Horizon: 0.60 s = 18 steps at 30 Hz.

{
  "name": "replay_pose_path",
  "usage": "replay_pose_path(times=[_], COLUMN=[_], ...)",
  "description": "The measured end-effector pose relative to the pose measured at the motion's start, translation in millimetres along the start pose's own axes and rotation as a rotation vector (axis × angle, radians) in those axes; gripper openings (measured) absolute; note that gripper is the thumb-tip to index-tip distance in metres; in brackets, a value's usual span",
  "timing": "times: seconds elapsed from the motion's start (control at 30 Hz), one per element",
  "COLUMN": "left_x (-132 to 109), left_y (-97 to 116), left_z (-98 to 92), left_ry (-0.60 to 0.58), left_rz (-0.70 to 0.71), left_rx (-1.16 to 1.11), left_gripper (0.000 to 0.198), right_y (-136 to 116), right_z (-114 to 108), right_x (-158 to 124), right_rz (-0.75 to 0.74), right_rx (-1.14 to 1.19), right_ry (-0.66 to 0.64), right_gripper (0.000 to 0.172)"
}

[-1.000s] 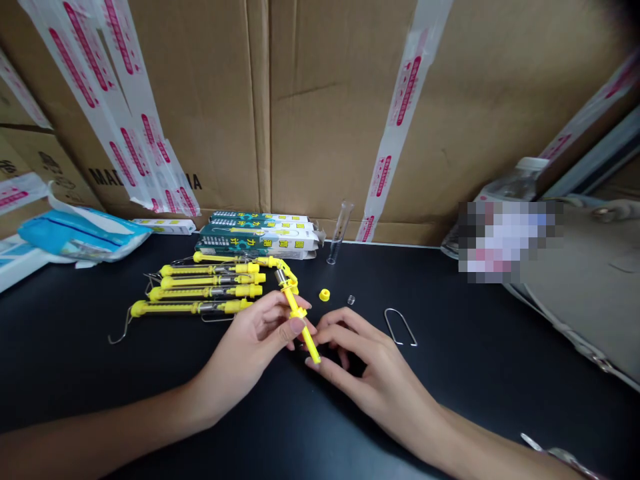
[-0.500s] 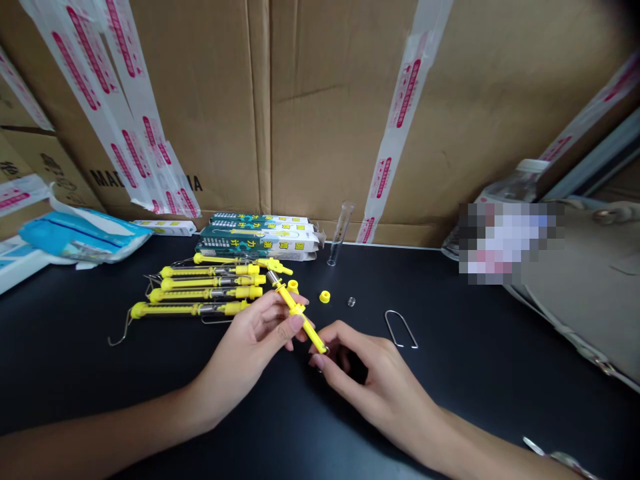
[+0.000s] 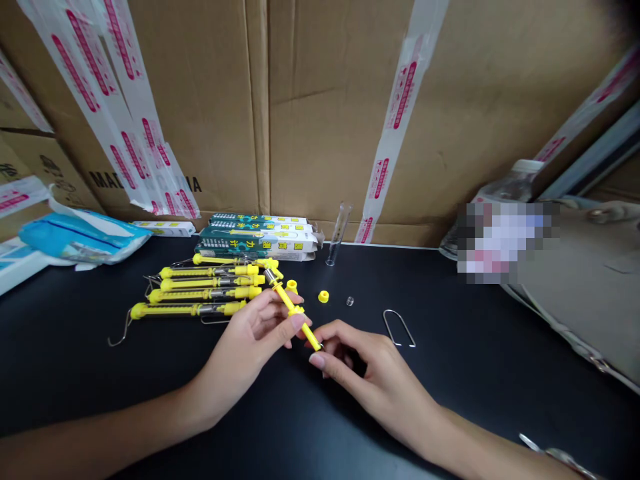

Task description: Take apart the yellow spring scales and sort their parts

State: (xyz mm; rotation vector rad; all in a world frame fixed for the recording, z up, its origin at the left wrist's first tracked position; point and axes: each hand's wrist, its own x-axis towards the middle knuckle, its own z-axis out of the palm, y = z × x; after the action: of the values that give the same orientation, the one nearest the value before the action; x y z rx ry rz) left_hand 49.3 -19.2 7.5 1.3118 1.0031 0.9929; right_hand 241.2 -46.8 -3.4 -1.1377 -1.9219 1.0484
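Observation:
My left hand (image 3: 267, 327) pinches the yellow inner rod of a spring scale (image 3: 286, 298), held at a slant with a silvery metal part at its upper end. Around the rod's lower tip my right hand (image 3: 363, 363) is closed, thumb and forefinger close together; a bit of thin wire shows there, but what the fingers hold is mostly hidden. Beyond the hands lie a yellow cap (image 3: 324, 297), another yellow piece (image 3: 292, 287), a small coil spring (image 3: 350, 301) and a bent wire handle (image 3: 399, 328). A clear tube (image 3: 339, 233) stands upright behind them.
Several yellow spring scales (image 3: 190, 310) with wire hooks lie at the left. Printed boxes (image 3: 260, 247) are stacked against the cardboard (image 3: 320, 133). A blue packet (image 3: 85, 237) is far left; a plastic bottle (image 3: 520, 180) and a beige bag (image 3: 580, 280) stand right.
The rod's lower tip has shifted slightly up and left, and my right thumb and fingers have moved a little around it. My left hand keeps its hold.

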Motion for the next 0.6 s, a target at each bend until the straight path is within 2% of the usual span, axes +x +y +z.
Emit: replay_pose_path(times=[0.13,0.6], left_x=[1.5,1.2], left_y=[-0.1,-4.1], left_z=[1.3,0.5], left_ry=[0.042,0.015], left_rz=[0.025,-0.008], left_rx=[-0.010,-0.078], left_gripper=[0.036,0.035], right_y=[1.2,6.2], right_z=[0.4,0.2], right_x=[0.8,2.0], right_rz=[0.007,0.043], right_rx=[0.001,0.057], right_ry=[-0.004,-0.005], right_gripper=[0.015,0.019])
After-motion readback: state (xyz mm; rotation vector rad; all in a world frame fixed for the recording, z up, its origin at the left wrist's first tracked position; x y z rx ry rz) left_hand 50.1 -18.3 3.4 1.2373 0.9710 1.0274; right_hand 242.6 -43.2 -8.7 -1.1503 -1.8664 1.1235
